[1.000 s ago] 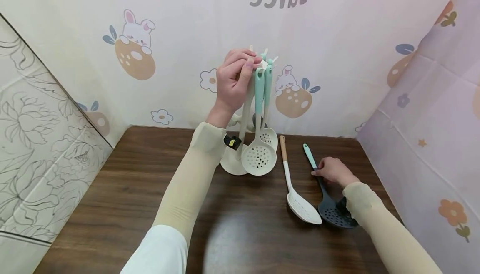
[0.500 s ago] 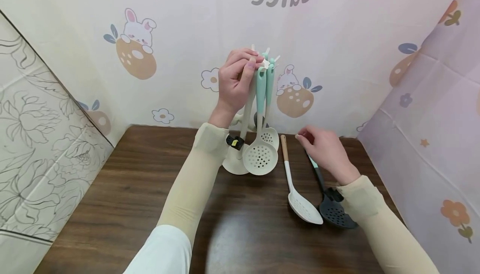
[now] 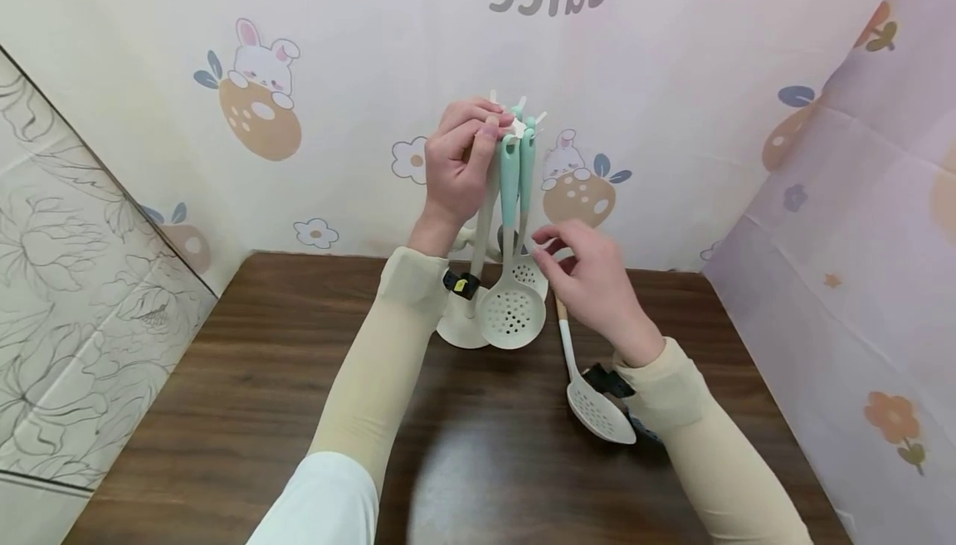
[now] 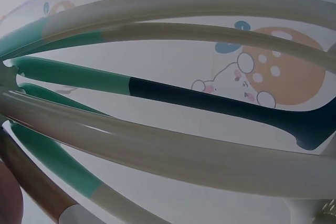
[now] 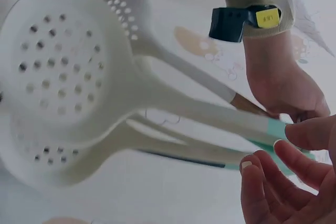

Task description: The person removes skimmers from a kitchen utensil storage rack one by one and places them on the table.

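My left hand (image 3: 457, 167) grips the top of a cream utensil stand (image 3: 482, 234), its thumb and fingers curled at the hooks. A cream skimmer (image 3: 512, 314) with a mint handle hangs from the front. Behind it hangs another perforated utensil (image 3: 529, 274). In the left wrist view, a dark-shafted utensil (image 4: 210, 99) hangs beyond the pole (image 4: 173, 142). My right hand (image 3: 593, 279) is in the air just right of the hanging utensils, fingers loosely bent and holding nothing. In the right wrist view its fingertips (image 5: 252, 166) overlap the mint handles.
On the brown table (image 3: 314, 379) lies a white slotted spoon (image 3: 600, 414) with a wooden handle, partly under my right hand in view. A dark slotted utensil (image 3: 646, 430) beside it is mostly hidden by my right forearm. A patterned backdrop (image 3: 358, 55) stands behind.
My right hand has let go of the dark slotted utensil on the table, risen, and moved left to the hanging utensils. The left hand has stayed at the stand's top.
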`<control>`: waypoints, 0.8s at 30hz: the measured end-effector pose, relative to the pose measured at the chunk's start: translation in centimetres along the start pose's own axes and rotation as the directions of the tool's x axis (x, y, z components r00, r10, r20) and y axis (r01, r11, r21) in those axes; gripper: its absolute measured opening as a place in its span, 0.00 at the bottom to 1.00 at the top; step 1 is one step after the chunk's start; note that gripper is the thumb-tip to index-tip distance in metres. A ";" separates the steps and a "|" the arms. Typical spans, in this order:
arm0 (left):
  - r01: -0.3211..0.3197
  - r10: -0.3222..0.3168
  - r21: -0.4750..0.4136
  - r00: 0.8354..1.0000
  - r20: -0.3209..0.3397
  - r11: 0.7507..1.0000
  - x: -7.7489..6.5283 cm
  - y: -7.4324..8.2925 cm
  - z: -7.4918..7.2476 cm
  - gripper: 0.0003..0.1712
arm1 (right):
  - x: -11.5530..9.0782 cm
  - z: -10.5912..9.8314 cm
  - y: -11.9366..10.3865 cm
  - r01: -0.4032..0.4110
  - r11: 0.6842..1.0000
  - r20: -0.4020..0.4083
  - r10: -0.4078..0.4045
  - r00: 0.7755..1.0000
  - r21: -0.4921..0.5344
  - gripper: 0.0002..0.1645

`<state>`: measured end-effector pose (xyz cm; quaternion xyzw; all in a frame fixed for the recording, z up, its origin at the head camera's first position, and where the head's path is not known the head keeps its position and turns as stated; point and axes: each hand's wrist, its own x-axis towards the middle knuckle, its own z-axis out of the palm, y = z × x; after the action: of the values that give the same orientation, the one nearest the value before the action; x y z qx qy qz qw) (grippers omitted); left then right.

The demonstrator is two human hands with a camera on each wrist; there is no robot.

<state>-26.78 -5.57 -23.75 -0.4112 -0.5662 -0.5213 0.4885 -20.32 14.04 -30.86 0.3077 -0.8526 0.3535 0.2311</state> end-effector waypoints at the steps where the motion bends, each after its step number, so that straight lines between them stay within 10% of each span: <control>1: 0.003 -0.003 0.002 1.000 -0.001 1.000 0.0 0.0 -0.2 0.10 | 0.2 0.3 -0.1 0.002 1.000 0.000 -0.002 1.000 0.015 0.10; 24: -0.007 0.007 -0.002 1.000 0.001 1.000 -0.2 -0.3 0.0 0.11 | 1.2 3.5 -0.4 -0.140 0.974 0.027 0.137 0.990 0.177 0.22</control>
<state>-27.00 -5.59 -23.99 -0.4137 -0.5647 -0.5200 0.4896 -21.52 10.74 -32.22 0.2696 -0.8387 0.4412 0.1711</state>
